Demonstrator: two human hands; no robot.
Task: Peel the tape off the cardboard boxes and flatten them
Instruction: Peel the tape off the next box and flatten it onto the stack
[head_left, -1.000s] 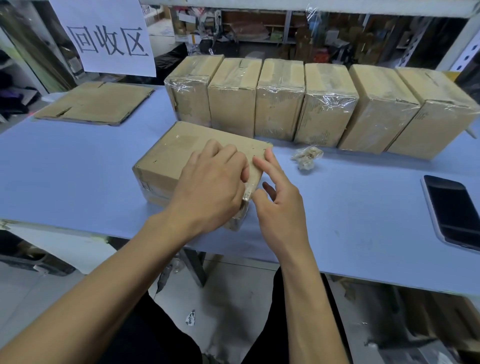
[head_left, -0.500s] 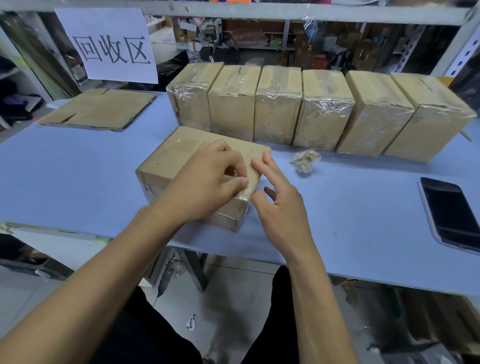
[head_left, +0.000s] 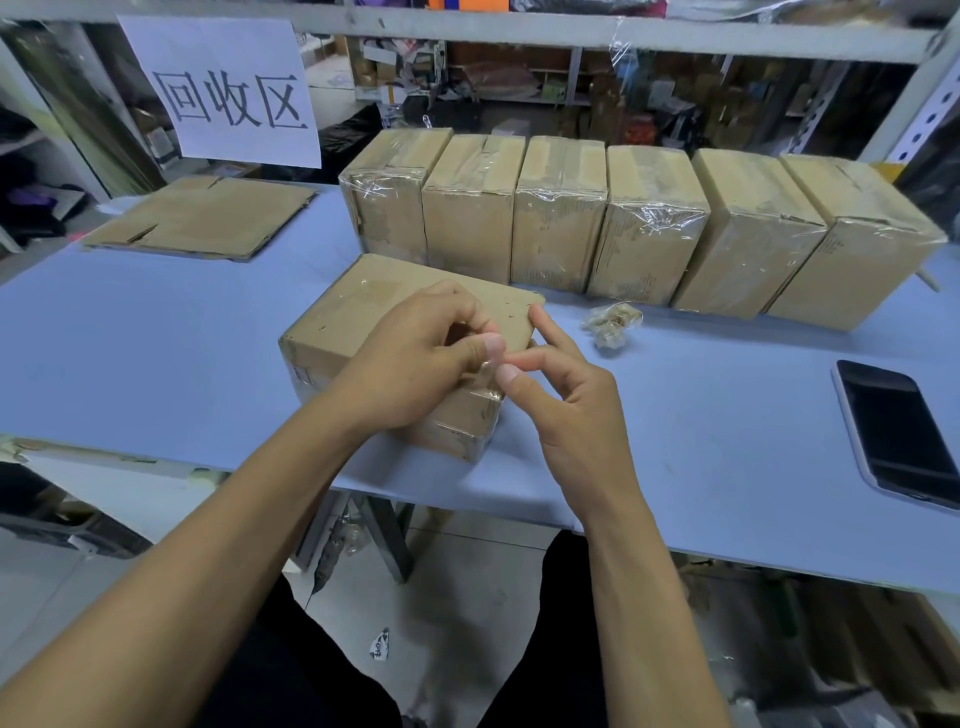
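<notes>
Cardboard box (head_left: 363, 317) lies lengthwise away on the desk (head_left: 156, 353); left hand (head_left: 415, 358) pinches tape at its near-right corner, right hand (head_left: 566, 400) loosely curled, touching alongside.

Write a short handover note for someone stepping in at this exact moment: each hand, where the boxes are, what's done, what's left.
Left hand: pinching clear tape at the near box's right top edge.
Right hand: beside it, fingers loosely curled at the same edge; whether it grips the tape is unclear.
Done: flattened cardboard lies far left; a tape wad sits on the table.
Left: finish peeling and flatten this box, then the six taped boxes in the row behind.
</notes>
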